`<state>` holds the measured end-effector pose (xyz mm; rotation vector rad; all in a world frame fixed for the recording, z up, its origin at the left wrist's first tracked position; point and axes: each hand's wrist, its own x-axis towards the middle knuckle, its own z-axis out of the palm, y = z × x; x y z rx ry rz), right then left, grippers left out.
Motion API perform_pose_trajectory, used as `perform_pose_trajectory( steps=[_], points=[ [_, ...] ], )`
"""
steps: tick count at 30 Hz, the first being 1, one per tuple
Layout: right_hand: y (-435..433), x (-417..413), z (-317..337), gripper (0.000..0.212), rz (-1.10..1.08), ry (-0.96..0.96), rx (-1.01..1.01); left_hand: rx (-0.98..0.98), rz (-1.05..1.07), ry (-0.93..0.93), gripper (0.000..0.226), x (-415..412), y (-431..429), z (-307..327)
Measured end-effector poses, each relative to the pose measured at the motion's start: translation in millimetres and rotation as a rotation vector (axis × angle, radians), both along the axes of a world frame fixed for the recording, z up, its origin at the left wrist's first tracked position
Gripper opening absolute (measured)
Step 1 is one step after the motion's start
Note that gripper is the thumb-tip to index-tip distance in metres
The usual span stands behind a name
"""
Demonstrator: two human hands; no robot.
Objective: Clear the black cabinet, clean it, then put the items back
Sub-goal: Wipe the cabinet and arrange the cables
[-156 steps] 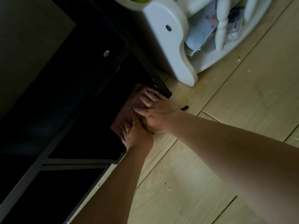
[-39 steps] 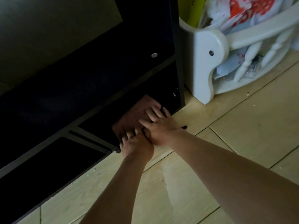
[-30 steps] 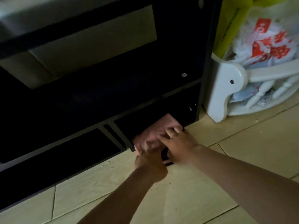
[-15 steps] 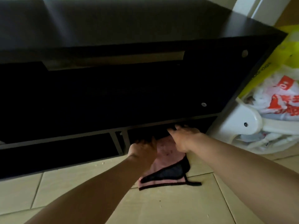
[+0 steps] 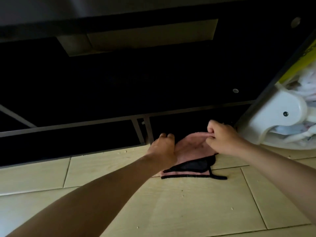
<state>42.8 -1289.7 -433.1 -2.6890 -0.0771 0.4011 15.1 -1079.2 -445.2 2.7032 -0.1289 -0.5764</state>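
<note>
In the head view, the cloth (image 5: 191,149), pressed flat inside the lower right compartment of the cabinet (image 5: 119,82) a second ago, has been drawn out and now lies mostly on the floor (image 5: 188,207), with only its far fold at the compartment's mouth. That fold is pinched between thumb and fingers of the right hand (image 5: 220,136). The left hand (image 5: 162,147) is laid on the cloth's left edge with its fingers curled, apparently gripping it, though the fingertips are hidden. From this it is judged that the wiping of that compartment has been finished and the cloth is being gathered or refolded, with the items not yet put back. The compartment is bounded on the left by a thin upright divider, just beside the left hand, and on the right by the cabinet's side panel, against which a white rack (image 5: 280,115) is crowded. Open room is offered only toward the person, across the floor, where small crumbs (image 5: 125,151) are scattered along the cabinet's bottom edge.
</note>
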Motion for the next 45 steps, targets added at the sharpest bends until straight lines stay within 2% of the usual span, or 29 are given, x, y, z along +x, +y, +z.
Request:
perform_pose_trajectory(
  steps=[3, 9, 12, 14, 17, 19, 32, 39, 45],
  points=[
    [-11.5, -15.8, 10.8, 0.016, -0.04, 0.009, 0.074, -0.16, 0.108, 0.044, 0.008, -2.3, 10.1, 16.8],
    [-22.6, -36.5, 52.0, 0.019, -0.228, 0.027, 0.395, -0.434, 0.25, 0.058, 0.015, -16.1, 28.0, 53.8],
    [-24.3, -46.8, 69.7, 0.011, -0.333, 0.05, 0.561, -0.559, 0.298, 0.065, 0.009, -25.6, 37.8, 71.0],
    [-23.2, -52.4, 78.8, 0.007, -0.392, 0.08, 0.703, -0.68, 0.344, 0.06, 0.014, -31.4, 44.0, 82.4],
    [-15.4, -58.7, 92.7, 0.014, -0.46, 0.107, 0.919, -0.845, 0.397, 0.078, 0.017, -38.5, 50.4, 99.6],
    [-7.2, -62.4, 103.8, 0.02, -0.464, 0.095, 0.984, -0.896, 0.404, 0.074, 0.014, -42.5, 53.1, 111.4],
    [29.8, -82.7, 140.8, 0.03, -0.378, 0.01, 1.022, -0.965, 0.418, -0.008, 0.017, -50.9, 81.1, 153.5],
    [36.6, -88.5, 150.9, 0.021, -0.398, 0.042, 1.038, -1.0, 0.405, 0.005, 0.018, -53.3, 84.0, 160.0],
    [39.8, -86.5, 155.4, 0.026, -0.43, 0.065, 1.076, -1.046, 0.4, 0.015, 0.015, -48.6, 87.6, 165.1]
  ],
)
